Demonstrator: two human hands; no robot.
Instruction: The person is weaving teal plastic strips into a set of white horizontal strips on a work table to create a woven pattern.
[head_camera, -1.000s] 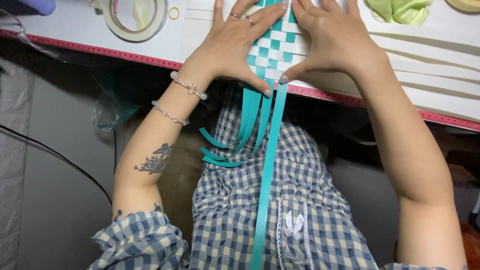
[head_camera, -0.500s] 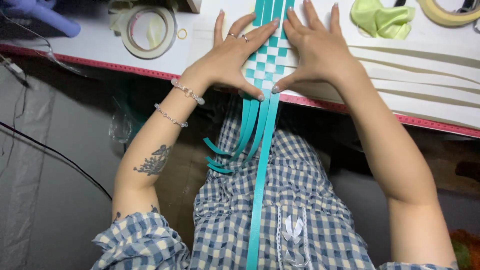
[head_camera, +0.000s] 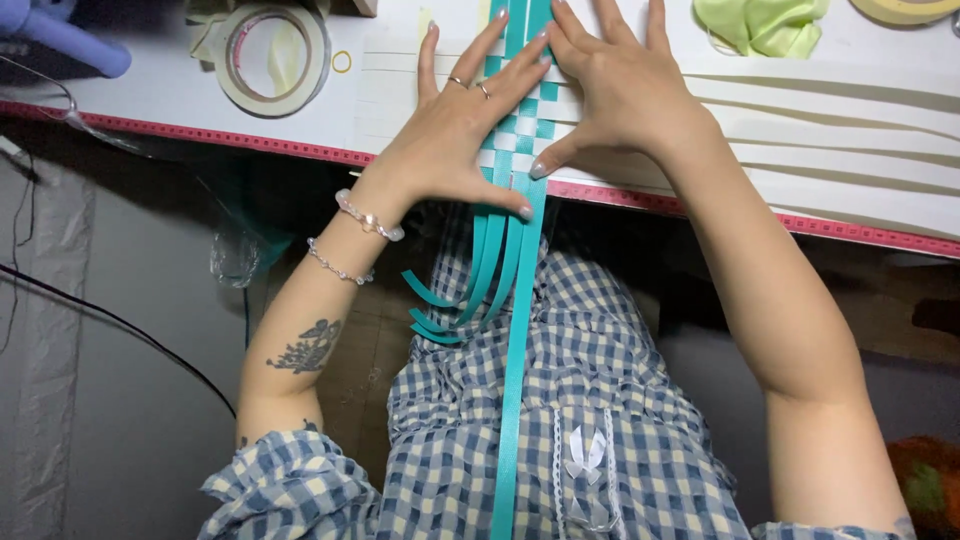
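My left hand (head_camera: 455, 140) wears two thin rings, with two beaded bracelets (head_camera: 368, 215) at the wrist and a dark tattoo (head_camera: 308, 347) on the forearm. My right hand (head_camera: 620, 95) is bare. My sleeves (head_camera: 290, 485) are blue-and-cream check.

A white table (head_camera: 150, 115) edged by a pink strip (head_camera: 200, 135), shadowy beneath.

Left hand (head_camera: 455, 130) and right hand (head_camera: 615, 85) flat on teal-white weave (head_camera: 520, 125) | teal strips (head_camera: 505, 300) hang off desk (head_camera: 150, 105) edge | tape roll (head_camera: 265, 55) left | green cloth (head_camera: 760, 22) right
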